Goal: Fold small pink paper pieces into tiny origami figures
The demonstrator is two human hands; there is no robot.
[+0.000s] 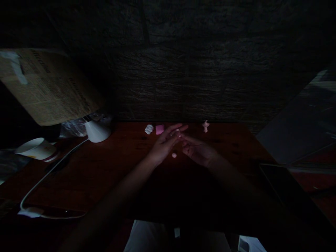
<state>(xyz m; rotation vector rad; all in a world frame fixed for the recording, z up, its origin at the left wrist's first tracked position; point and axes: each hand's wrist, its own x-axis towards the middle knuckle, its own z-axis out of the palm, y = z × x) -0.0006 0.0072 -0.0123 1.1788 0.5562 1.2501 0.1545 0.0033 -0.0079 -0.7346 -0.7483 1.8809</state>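
My left hand [162, 147] and my right hand [196, 151] meet over the table. Their fingertips pinch a small pale piece of clay [178, 132]; dim light hides its exact shape. The left hand wears a ring, and some of its fingers stretch out past the piece. Just below the hands, a pale pink clay ball [174, 155] lies on the wood. Behind the left hand sit a pink square block of clay [160, 129] and a crumpled white lump [149, 129]. A small pale pink clay figure [205, 126] stands upright beyond the right hand.
The wooden table [126, 157] backs onto a dark brick wall [183, 80]. At left are a lamp with a white base [97, 131] and paper-like shade [52, 85], a paper cup [38, 148] and a white cable [52, 167]. A dark flat panel [283, 182] lies right.
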